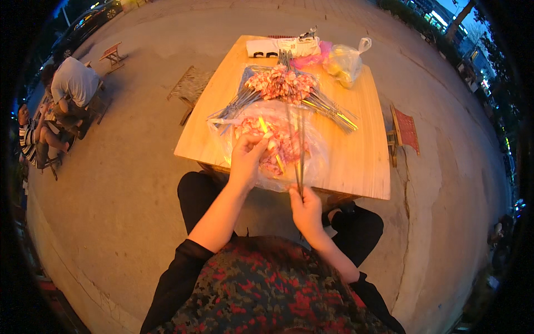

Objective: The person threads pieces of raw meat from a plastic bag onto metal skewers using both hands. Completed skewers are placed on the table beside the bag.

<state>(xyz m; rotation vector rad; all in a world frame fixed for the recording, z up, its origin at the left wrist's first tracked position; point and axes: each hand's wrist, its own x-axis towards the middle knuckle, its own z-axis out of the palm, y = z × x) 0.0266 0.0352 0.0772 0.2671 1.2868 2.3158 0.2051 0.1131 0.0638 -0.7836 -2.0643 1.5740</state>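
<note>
My left hand [247, 160] is over an open clear plastic bag [315, 160] of cut raw meat [250, 125], its thumb and fingertips pinching a small pale piece of meat [268, 135]. Several thin metal skewers [301, 163] rise from my right hand [307, 208], which grips their lower ends at the table's near edge; motion blurs them. Yellow strips [279, 163] show among the meat, their kind unclear. Beyond the bag, many loaded skewers [333, 110] lie in fanned bundles, their meat ends [283, 83] heaped together over a tray [246, 77].
On the wooden table [363, 167], a white package [267, 48], pink plastic [311, 60] and a tied clear bag [344, 64] stand at the back. Folding stools [404, 129] flank it. Two people [75, 83] sit at far left; a dark car [85, 29] is behind them.
</note>
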